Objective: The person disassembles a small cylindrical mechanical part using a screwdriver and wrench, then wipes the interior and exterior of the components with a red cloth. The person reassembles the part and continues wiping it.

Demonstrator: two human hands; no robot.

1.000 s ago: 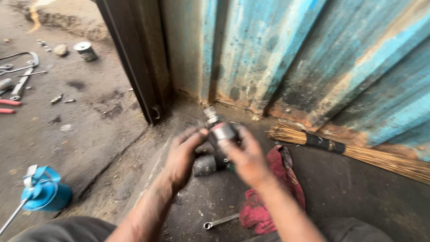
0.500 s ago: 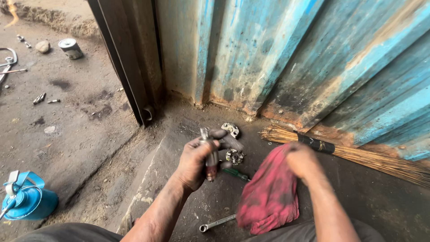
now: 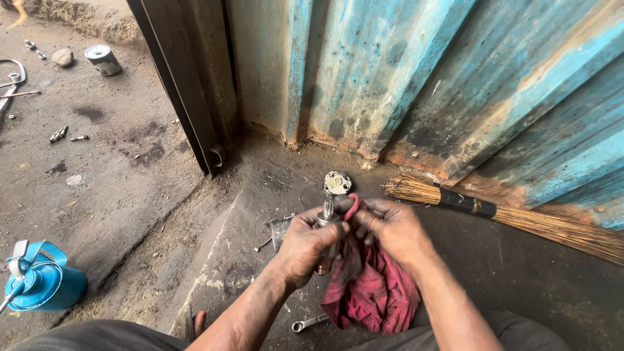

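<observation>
A: Starting nearest the camera, what lies on the ground?

B: A small silver open-ended spanner (image 3: 309,322) lies on the dark concrete floor (image 3: 520,286), touching the hanging end of a crumpled dark-red cloth rag (image 3: 370,289). Far to the left, near the edge, stands a bright blue metal oil can with a handle (image 3: 40,279).

A: And the hands?

B: They meet just above that rag. The left hand (image 3: 305,246) is closed in a fist round a short grey metal shaft with a splined tip (image 3: 326,218), held upright, its tip poking out above the fingers. The right hand (image 3: 393,229) is curled shut too, pinching a fold of the rag against the upper part of the shaft; the rest of the cloth droops below both hands.

A: Anything right behind them?

B: Just left of the left hand lies a small dull metal part, partly hidden, so I cannot tell its shape. A little farther sits a round silver metal cover plate with holes (image 3: 337,182) on the floor.

A: Farther still?

B: To the right lies a straw broom bound with a black band (image 3: 494,211), at the foot of the rusty blue corrugated metal wall (image 3: 416,71). Far left, on the dirt, sit a small round tin can (image 3: 103,59) and scattered bolts (image 3: 58,134).
</observation>
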